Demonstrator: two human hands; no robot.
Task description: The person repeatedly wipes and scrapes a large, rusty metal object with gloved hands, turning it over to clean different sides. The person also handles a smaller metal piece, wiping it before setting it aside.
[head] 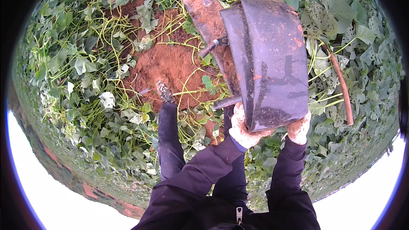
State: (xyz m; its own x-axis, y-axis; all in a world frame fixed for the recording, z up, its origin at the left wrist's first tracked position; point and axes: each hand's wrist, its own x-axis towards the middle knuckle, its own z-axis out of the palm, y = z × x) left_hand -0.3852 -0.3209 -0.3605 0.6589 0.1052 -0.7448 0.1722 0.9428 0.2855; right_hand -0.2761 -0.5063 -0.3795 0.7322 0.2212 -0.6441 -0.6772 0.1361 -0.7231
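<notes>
A stack of folded black plastic hose or sheeting (278,60), smeared with soil, is held up before me. My left hand (244,127), in a dirty white glove, grips its lower left corner. Gloved as well, my right hand (299,129) holds the lower right edge; its fingers are partly hidden beneath the bundle. From the bundle a long flat strip of the same material (204,9), coated in red soil, runs to the top of the view. A short dark pipe fitting (209,48) sticks out at the bundle's left side.
Leafy green vines (86,67) spread on both sides. Bare red soil (169,60) lies ahead, with my left shoe (164,91) on it and loose stems crossing it. A curved reddish-brown pipe or stick (342,86) lies among the leaves at right.
</notes>
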